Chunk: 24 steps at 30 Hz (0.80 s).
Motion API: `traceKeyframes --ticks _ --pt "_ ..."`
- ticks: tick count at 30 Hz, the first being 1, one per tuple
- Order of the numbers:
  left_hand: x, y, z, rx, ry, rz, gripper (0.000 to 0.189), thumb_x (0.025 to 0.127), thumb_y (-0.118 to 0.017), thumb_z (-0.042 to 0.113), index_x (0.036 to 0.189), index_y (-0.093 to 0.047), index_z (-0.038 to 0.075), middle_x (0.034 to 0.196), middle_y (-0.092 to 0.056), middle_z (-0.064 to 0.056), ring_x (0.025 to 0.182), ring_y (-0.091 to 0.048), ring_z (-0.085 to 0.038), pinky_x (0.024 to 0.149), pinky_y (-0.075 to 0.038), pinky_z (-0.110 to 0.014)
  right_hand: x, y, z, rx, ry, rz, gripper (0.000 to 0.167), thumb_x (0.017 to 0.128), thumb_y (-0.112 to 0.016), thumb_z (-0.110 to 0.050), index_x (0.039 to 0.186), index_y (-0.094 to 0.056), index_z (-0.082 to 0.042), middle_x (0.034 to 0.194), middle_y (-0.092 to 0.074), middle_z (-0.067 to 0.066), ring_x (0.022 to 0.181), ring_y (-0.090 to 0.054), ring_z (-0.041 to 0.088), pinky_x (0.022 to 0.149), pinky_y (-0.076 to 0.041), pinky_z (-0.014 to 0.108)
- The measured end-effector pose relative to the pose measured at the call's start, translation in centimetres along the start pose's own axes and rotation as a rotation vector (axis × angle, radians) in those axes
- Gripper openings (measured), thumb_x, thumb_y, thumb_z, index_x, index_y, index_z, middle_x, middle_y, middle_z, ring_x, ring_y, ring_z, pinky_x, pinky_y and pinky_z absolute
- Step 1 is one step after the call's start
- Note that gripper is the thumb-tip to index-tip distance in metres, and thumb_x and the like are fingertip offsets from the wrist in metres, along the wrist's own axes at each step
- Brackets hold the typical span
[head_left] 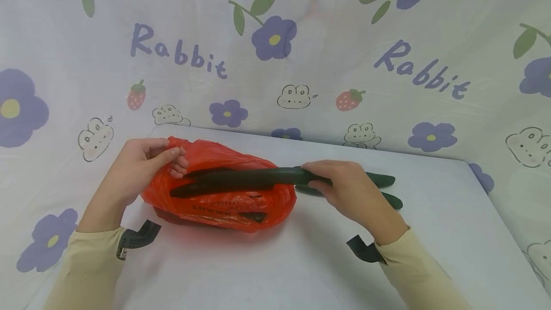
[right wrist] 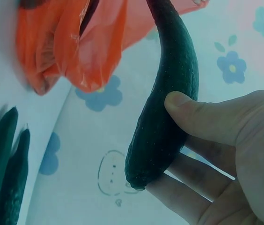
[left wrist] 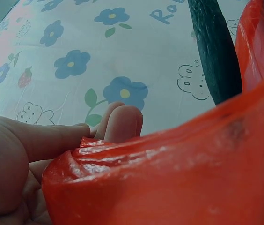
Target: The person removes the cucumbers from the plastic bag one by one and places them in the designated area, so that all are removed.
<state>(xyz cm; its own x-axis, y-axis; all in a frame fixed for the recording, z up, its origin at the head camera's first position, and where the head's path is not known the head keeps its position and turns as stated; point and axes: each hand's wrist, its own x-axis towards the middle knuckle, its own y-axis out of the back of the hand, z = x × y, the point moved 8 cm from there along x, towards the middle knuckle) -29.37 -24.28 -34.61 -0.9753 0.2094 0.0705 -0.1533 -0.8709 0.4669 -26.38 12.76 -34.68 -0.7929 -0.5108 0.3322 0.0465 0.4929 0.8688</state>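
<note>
The step in hand looks like passing a long, dark green cucumber (head_left: 258,177) through the mouth of a crumpled, glossy red plastic bag (head_left: 224,209) — whether inward or outward, a single moment cannot tell.

The bag lies left of centre in the head view, on a white tabletop (head_left: 280,271). The cucumber stretches across its opening, from the middle of the frame leftward, its far end within the outline of the bag's mouth. How deep that end sits is unclear. A dark shape shows at a gap in the bag's lower right side; what it is I cannot say for sure.

The right hand (head_left: 344,188), right of centre, has its thumb and fingers closed round the cucumber's near end. The left hand (head_left: 144,169), at the frame's left, is curled with the bag's edge pinched between thumb and fingers, drawing that side up.

Just beyond the right hand, two more slim green cucumbers, one upper (head_left: 380,180) and one lower (head_left: 393,201), lie on the tabletop, partly hidden by it.

The next move, I judge, calls for holding the rim up and guiding the cucumber along its own length — a sideways push could snag the thin plastic.
</note>
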Motion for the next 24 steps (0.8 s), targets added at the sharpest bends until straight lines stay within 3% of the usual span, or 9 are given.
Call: traceKeyframes --ticks 24 --pt "0.1 0.0 -0.3 -0.018 -0.004 0.005 0.029 0.111 -0.066 0.023 0.12 -0.073 -0.004 0.101 -0.076 -0.017 0.089 -0.078 -0.028 0.086 -0.063 -0.026 -3.9 3.6 2.3 -0.068 0.056 0.137 0.048 0.084 -0.09 0.004 0.129 -0.079 -0.01 0.12 -0.079 0.004 0.111 -0.077 0.027 0.093 -0.062 0.05"
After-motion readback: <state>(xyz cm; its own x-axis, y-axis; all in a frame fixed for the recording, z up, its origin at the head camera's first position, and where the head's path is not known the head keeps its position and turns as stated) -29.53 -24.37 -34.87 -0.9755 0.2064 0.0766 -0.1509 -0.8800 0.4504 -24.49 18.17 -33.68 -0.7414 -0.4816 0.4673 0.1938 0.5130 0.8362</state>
